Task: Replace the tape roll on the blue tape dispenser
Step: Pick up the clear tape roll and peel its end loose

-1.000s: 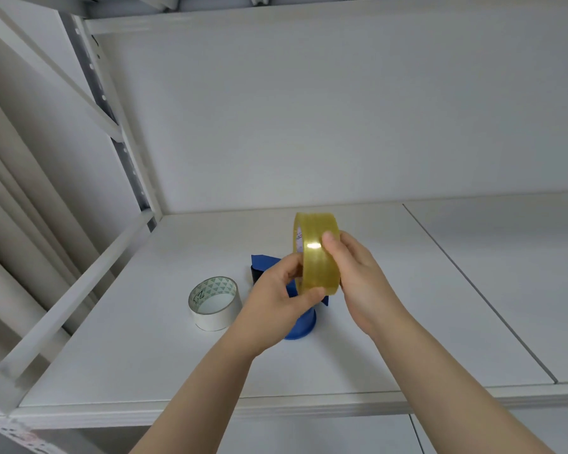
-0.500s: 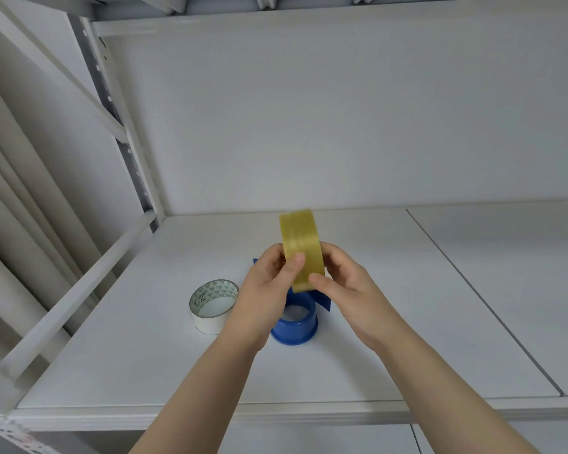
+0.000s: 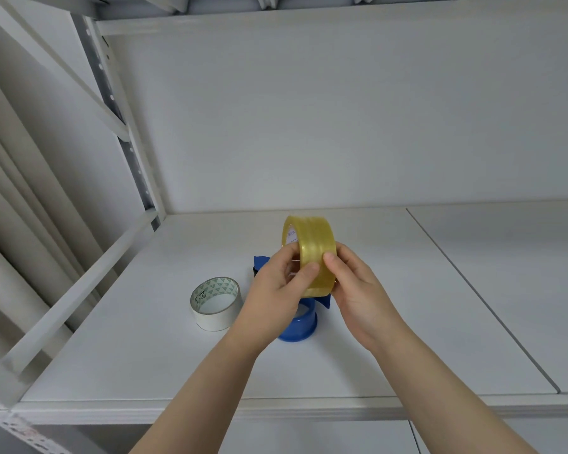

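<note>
Left hand (image 3: 273, 299) and right hand (image 3: 361, 296) both grip the yellow tape roll (image 3: 315, 244), held on edge between them, probably to find its loose end. Just beneath them stands the blue tape dispenser (image 3: 300, 326); a white roll (image 3: 217, 321) lies left of the left hand.

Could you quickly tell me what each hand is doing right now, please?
Left hand: grips the yellow tape roll, thumb on its outer band.
Right hand: grips the same roll from the other side.
</note>
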